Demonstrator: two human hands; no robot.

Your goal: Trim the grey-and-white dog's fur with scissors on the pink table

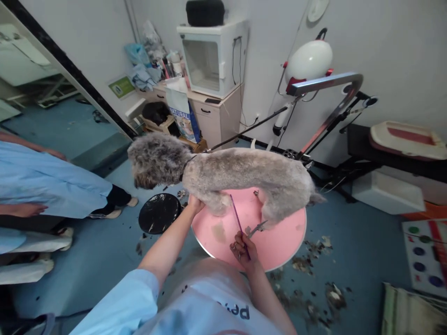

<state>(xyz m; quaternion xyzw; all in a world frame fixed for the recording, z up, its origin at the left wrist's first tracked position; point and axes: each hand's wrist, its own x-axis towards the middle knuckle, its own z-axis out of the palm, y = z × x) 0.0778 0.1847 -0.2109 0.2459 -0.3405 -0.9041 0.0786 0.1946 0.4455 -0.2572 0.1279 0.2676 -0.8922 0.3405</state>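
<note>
Touching the grey dog at a front leg in the head view, the left hand is resting with its fingertips hidden, so whether they are gripping cannot be told. The right hand is holding a purple comb and scissors in bent fingers, the blades pointing toward a hind leg. Just beyond the fingers of both hands, the dog is standing on a round pink table. Farther beyond them, a dark strap is running from its neck.
</note>
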